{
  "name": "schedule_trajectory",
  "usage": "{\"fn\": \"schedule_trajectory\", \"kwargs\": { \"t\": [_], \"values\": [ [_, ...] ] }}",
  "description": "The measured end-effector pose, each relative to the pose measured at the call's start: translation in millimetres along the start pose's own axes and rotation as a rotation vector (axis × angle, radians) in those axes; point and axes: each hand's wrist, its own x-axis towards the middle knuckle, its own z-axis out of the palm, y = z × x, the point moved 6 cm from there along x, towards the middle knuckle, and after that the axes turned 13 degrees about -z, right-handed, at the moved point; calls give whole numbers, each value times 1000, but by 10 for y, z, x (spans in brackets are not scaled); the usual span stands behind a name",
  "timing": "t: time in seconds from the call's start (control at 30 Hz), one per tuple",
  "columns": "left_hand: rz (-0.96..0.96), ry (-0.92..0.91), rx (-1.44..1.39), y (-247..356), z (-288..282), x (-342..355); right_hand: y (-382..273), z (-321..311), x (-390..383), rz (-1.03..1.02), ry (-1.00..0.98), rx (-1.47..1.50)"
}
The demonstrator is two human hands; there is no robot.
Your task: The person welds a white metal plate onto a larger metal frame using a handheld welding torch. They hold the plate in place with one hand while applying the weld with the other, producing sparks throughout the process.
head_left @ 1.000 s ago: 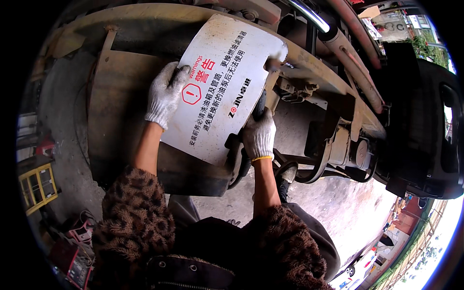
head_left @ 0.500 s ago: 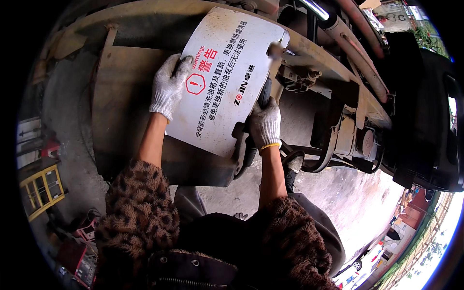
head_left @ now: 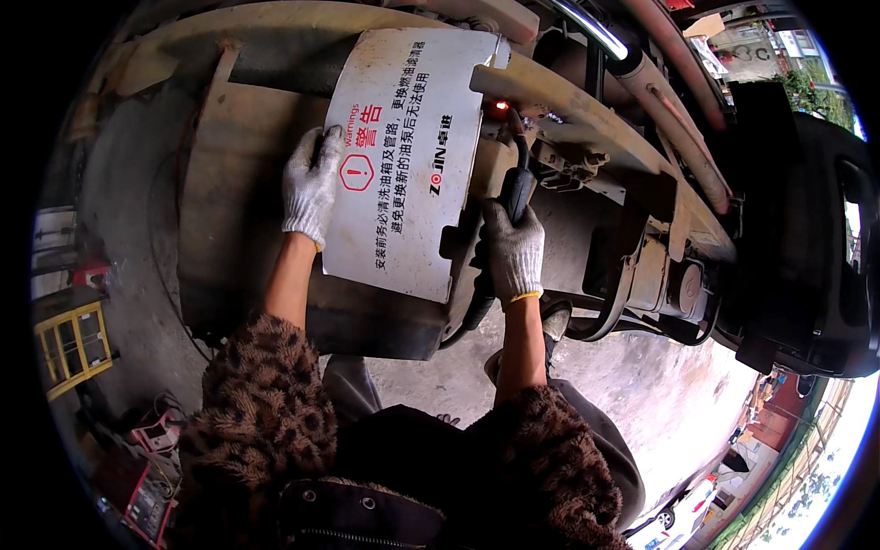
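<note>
My left hand [head_left: 312, 188], in a white knit glove, grips the left edge of a white printed sheet [head_left: 417, 165] with red and black lettering and notches along its right side. The sheet lies over a large worn yellowish metal part [head_left: 243, 183]. In my right hand [head_left: 515, 247], gloved the same way, is a black welding torch [head_left: 519, 188], its neck pointing up and away. Near the torch's tip a small spot [head_left: 501, 105] glows orange-red on the metal beside the sheet's right edge. My right fingers close round the handle, and the torch's thick cable hangs below.
A curved metal frame [head_left: 587, 101] runs across the far side, with a shiny rod [head_left: 591, 26] beyond it. Black hoses [head_left: 605, 332] loop at the right. A yellow rack [head_left: 73, 348] and a red machine [head_left: 133, 486] stand on the floor at the left.
The sheet has shifted left in my left hand's grip, uncovering metal at its right edge. The torch's front now shows plainly, and a glowing spot has come into sight near its tip.
</note>
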Motion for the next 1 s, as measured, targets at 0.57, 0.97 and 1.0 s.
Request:
{"fn": "schedule_trajectory", "kwargs": {
  "t": [0.57, 0.97, 1.0],
  "values": [
    [75, -113, 96, 218, 156, -74, -149, 162, -32, 65, 25, 56],
    [65, -21, 104, 41, -8, -26, -109, 115, -46, 89, -44, 143],
    [53, -12, 117, 26, -16, -33, -106, 118, -48, 114, -48, 149]
  ]
}}
